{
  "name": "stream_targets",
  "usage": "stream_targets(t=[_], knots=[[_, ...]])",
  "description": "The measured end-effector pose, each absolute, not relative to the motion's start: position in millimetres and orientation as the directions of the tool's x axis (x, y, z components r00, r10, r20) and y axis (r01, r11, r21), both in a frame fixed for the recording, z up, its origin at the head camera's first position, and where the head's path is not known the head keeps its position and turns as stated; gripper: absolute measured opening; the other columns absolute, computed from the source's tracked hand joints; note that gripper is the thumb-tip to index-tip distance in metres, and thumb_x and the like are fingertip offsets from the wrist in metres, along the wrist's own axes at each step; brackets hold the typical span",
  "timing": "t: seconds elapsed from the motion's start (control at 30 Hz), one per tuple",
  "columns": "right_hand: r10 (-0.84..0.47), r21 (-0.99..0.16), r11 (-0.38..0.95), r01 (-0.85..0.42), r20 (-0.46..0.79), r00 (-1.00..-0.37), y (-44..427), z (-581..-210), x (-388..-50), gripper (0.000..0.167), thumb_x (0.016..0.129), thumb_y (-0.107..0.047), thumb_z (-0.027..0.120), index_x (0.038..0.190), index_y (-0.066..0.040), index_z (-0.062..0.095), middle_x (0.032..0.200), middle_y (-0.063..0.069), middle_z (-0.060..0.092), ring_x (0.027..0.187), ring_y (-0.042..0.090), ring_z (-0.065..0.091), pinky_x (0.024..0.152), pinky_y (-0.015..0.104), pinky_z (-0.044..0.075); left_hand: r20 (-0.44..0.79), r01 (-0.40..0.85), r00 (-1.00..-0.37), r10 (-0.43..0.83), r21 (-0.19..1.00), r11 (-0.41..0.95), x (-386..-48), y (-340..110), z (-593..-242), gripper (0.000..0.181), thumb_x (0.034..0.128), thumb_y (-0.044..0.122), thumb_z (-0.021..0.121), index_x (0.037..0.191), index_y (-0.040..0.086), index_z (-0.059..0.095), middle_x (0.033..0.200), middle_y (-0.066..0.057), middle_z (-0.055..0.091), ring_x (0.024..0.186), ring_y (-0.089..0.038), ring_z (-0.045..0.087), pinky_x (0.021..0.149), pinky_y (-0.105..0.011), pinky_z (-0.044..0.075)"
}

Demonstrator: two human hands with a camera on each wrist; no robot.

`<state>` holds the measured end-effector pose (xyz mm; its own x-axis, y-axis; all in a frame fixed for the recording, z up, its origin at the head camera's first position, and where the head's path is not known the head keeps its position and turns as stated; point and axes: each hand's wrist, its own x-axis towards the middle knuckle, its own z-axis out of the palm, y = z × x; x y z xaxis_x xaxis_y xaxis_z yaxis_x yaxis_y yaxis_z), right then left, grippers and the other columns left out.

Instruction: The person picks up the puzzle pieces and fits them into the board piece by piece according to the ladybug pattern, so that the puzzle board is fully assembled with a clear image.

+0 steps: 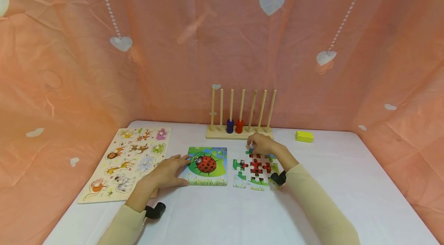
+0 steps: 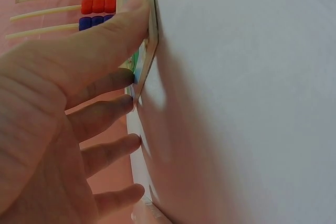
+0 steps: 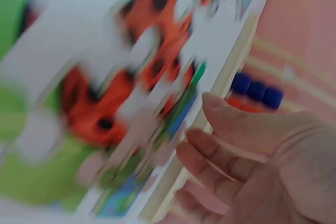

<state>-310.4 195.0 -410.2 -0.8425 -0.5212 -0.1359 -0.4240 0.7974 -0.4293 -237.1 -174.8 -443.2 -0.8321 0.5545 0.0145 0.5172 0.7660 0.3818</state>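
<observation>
A square ladybug picture board (image 1: 208, 175) lies flat on the table. My left hand (image 1: 168, 172) is at its left side, thumb and fingertips at the edge; the left wrist view shows this hand (image 2: 68, 98) with fingers spread and the thumb against the board (image 2: 153, 19). To the right lie ladybug puzzle pieces (image 1: 256, 166), some touching and others apart. Over their top edge is my right hand (image 1: 265, 145), fingers pointing down. In the right wrist view the hand (image 3: 257, 161) has slightly bent fingers beside the pieces (image 3: 100, 108), with nothing visible in its grasp.
A wooden peg stand (image 1: 215, 134) with blue beads (image 1: 230, 126) and red beads (image 1: 239, 126) stands behind. An animal peg board (image 1: 137, 160) lies on the left, partly behind my left hand. A yellow block (image 1: 304, 136) lies at the back right. Pink cloth surrounds the white table.
</observation>
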Motion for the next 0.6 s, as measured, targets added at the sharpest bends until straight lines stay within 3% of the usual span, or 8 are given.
stream_targets(t=[0.1, 0.27, 0.6], knots=[[-0.552, -0.496, 0.756, -0.427, -0.133, -0.823, 212.5, -414.3, -314.8, 0.028, 0.084, 0.007, 0.07, 0.111, 0.004, 0.067, 0.103, 0.016, 0.063, 0.094, 0.027, 0.059, 0.083, 0.041, 0.053, 0.017, 0.518, -0.832, 0.555, 0.382, 0.765, -237.1, -174.3, -443.2, 0.071, 0.0773, 0.034, 0.085, 0.134, 0.0, 0.06, 0.148, -0.021, 0.047, 0.135, -0.053, 0.039, 0.105, -0.07, 0.031], [-0.57, -0.557, 0.724, -0.408, -0.149, -0.808, 221.8, -419.4, -318.5, 0.035, 0.077, 0.011, 0.07, 0.112, 0.005, 0.066, 0.093, 0.012, 0.058, 0.081, 0.021, 0.049, 0.071, 0.033, 0.046, 0.025, 0.523, -0.831, 0.556, 0.379, 0.764, -236.2, -175.1, -443.9, 0.071, 0.0766, 0.034, 0.085, 0.133, -0.001, 0.06, 0.148, -0.021, 0.048, 0.134, -0.054, 0.039, 0.104, -0.071, 0.032], [-0.553, -0.542, 0.741, -0.398, -0.154, -0.819, 214.7, -418.0, -314.4, 0.04, 0.075, 0.015, 0.072, 0.111, -0.001, 0.065, 0.097, 0.011, 0.058, 0.088, 0.023, 0.052, 0.081, 0.039, 0.05, 0.02, 0.524, -0.828, 0.561, 0.384, 0.76, -235.6, -174.4, -441.1, 0.071, 0.0774, 0.034, 0.085, 0.134, -0.001, 0.06, 0.148, -0.021, 0.047, 0.134, -0.053, 0.039, 0.105, -0.07, 0.032]])
